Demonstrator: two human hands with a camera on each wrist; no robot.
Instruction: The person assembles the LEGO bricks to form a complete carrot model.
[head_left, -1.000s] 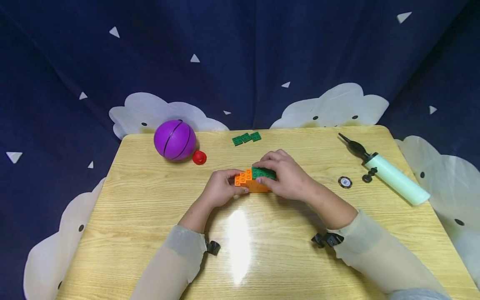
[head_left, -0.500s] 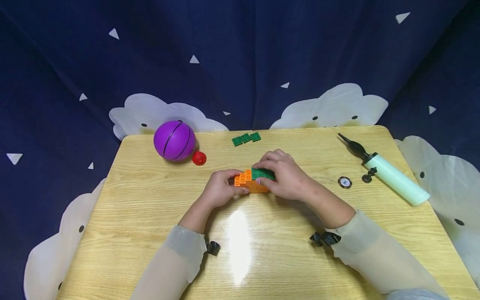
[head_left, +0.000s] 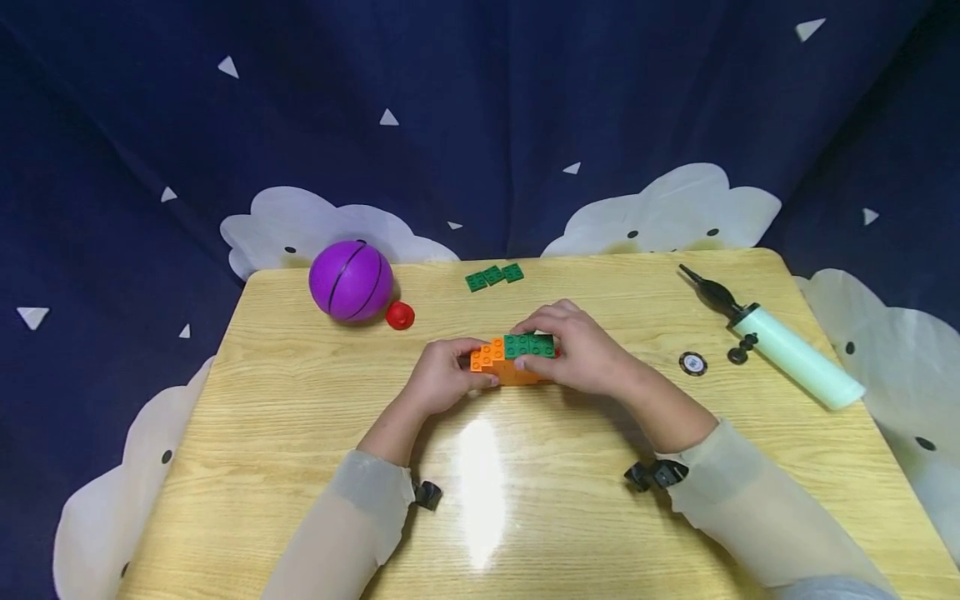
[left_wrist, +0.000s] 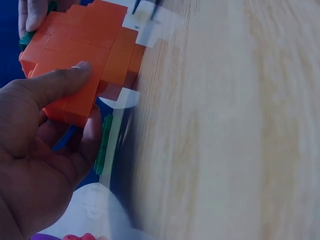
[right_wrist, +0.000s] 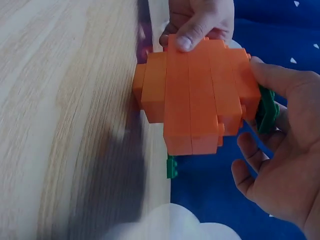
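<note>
An orange brick stack [head_left: 504, 365] stands mid-table with a green brick [head_left: 529, 345] on its right top. My left hand [head_left: 442, 377] grips the stack's left end, thumb on its near face. My right hand [head_left: 581, 350] pinches the green brick, thumb in front and fingers behind. In the left wrist view the thumb [left_wrist: 55, 85] lies across the orange stack [left_wrist: 87, 55]. The right wrist view shows the orange stack [right_wrist: 200, 95] held between both hands, with the green brick [right_wrist: 267, 111] under my right-hand fingers.
The wooden table [head_left: 300, 433] carries a purple ball [head_left: 350, 280] and a red cap [head_left: 400, 315] at back left, three green plates [head_left: 493, 275] at the back, a pale green pump [head_left: 780, 350] and a small black disc [head_left: 692, 363] at the right.
My right hand has shifted slightly right on the green brick, uncovering more of its studded top. The left hand and the orange stack have stayed put.
</note>
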